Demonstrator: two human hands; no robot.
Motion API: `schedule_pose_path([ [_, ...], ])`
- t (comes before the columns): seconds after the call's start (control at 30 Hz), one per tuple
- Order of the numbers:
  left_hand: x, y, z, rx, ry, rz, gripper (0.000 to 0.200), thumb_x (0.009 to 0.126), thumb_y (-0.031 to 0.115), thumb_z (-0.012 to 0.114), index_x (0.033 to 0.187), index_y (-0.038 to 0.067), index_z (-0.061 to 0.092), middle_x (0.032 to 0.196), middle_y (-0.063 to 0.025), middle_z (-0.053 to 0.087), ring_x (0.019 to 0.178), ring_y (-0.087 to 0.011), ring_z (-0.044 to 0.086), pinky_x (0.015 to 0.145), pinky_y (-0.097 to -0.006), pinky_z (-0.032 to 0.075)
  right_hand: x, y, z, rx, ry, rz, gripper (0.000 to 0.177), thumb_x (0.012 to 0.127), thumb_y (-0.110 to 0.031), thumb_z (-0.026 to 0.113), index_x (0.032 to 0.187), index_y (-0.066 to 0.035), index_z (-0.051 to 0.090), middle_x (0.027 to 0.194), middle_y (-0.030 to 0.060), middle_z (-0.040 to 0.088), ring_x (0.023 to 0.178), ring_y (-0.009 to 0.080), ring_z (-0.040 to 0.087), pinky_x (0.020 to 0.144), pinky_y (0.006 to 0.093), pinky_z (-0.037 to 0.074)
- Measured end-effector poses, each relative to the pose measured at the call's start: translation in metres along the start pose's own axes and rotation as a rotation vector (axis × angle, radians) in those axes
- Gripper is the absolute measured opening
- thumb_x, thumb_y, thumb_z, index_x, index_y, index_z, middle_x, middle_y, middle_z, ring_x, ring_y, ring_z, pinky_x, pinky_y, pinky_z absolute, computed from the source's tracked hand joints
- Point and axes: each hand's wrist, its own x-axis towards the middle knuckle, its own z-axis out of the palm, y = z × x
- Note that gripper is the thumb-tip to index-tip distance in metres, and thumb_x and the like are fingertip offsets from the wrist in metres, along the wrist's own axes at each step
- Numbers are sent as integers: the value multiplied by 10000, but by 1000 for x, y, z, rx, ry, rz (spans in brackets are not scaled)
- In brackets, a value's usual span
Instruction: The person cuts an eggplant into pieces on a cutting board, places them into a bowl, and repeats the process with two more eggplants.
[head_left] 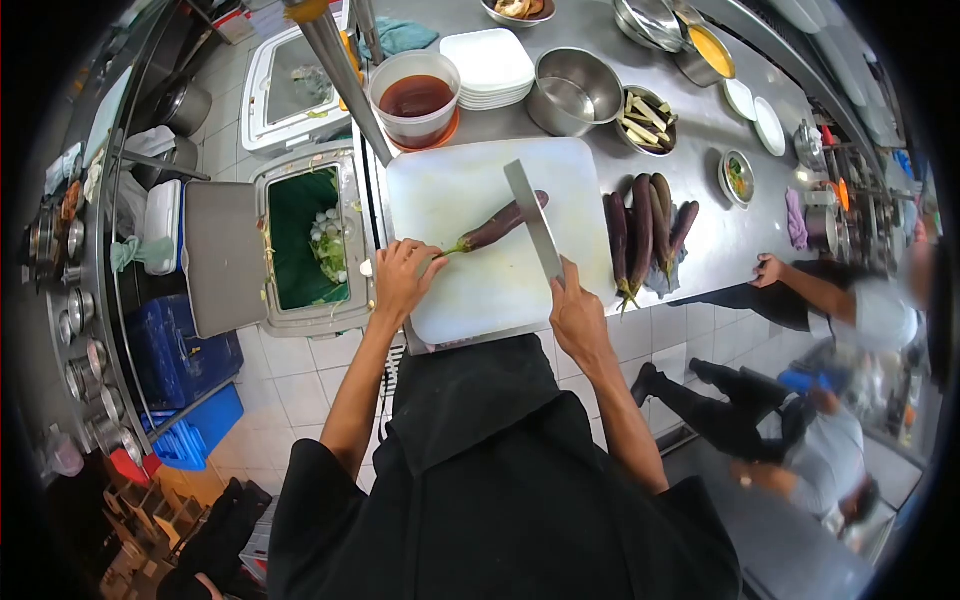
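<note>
A purple eggplant [495, 226] lies slantwise on the white cutting board [450, 300], its green stem toward the left. My left hand [402, 278] is at the board's left edge, thumb and forefinger pinched at the stem. In my right hand [578, 318] is the handle of a cleaver [535, 220], whose broad blade points away from me and crosses over the eggplant near its far end. Several whole eggplants [642, 230] rest in a pile on the steel counter [700, 270], just right of the board.
Behind the board stand a tub of red-brown liquid [415, 97], stacked white trays [487, 62], a steel pot [573, 92] and a bowl of cut eggplant [648, 121]. An open bin [308, 240] is at the left. Two people [870, 310] [815, 440] are at the right.
</note>
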Motion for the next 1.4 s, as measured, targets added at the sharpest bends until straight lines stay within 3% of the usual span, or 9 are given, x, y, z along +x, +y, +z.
schedule_pose_path([
  [0.17, -6, -3, 10, 22, 60, -20, 103, 830, 188, 776, 917, 149, 738, 888, 5, 647, 871, -211, 582, 755, -365, 370, -4, 16, 8, -69, -152, 27, 370, 1017, -140, 483, 1367, -53, 399, 849, 342, 655, 777, 528, 635, 641, 584, 480],
  [0.37, -5, -4, 12, 28, 93, -42, 92, 827, 181, 777, 900, 144, 736, 866, 7, 657, 847, -210, 588, 747, -361, 375, -7, 6, 9, 83, 48, -2, 340, 1020, -146, 473, 1331, -32, 398, 798, 335, 640, 752, 527, 628, 633, 588, 470],
  [0.53, -4, -2, 13, 25, 124, -41, 85, 828, 192, 775, 885, 143, 736, 864, 16, 663, 845, -208, 590, 744, -362, 375, 4, 56, 39, -62, -170, -38, 213, 997, -112, 496, 1158, 1, 415, 761, 330, 621, 716, 530, 605, 617, 600, 447],
  [0.63, -13, -2, 14, 19, 123, -33, 79, 828, 197, 774, 877, 146, 740, 860, 23, 664, 843, -204, 588, 744, -362, 375, 7, 65, 42, -62, -170, -95, 210, 988, -102, 499, 1148, -6, 402, 756, 332, 617, 719, 537, 597, 614, 612, 436],
  [0.77, -9, -2, 16, 9, 123, -53, 82, 823, 197, 776, 882, 148, 746, 856, 24, 667, 840, -200, 588, 747, -362, 377, -4, 26, 24, -77, -127, -53, 233, 1006, -110, 485, 1197, -32, 378, 696, 300, 614, 674, 534, 595, 578, 608, 443],
  [0.83, -10, -3, 15, 3, 118, -54, 88, 821, 198, 777, 887, 147, 748, 855, 25, 668, 839, -200, 588, 749, -362, 379, -19, 10, 28, 85, -11, -59, 246, 1019, -126, 471, 1235, -39, 392, 729, 303, 626, 689, 536, 600, 585, 608, 442],
  [0.93, -11, -1, 15, -14, 105, -43, 94, 819, 202, 778, 887, 145, 750, 856, 23, 671, 838, -200, 588, 750, -362, 380, -36, 1, 37, 67, -153, 0, 262, 1029, -143, 460, 1270, -51, 417, 767, 307, 636, 716, 537, 606, 598, 606, 447],
  [1.2, -8, -1, 15, -36, 102, -104, 90, 825, 193, 776, 886, 131, 754, 863, -2, 675, 850, -214, 594, 768, -367, 388, -64, 61, 16, 80, -35, 9, 268, 1023, -171, 515, 1265, -66, 466, 809, 305, 655, 739, 522, 626, 622, 583, 469],
  [1.4, -10, -4, 16, -48, 104, -104, 89, 831, 184, 776, 891, 122, 756, 854, -17, 665, 870, -224, 605, 767, -376, 398, -95, 101, 10, 104, 77, 305, 281, 1024, -199, 543, 1216, -3, 483, 895, 305, 677, 863, 510, 647, 680, 511, 499],
])
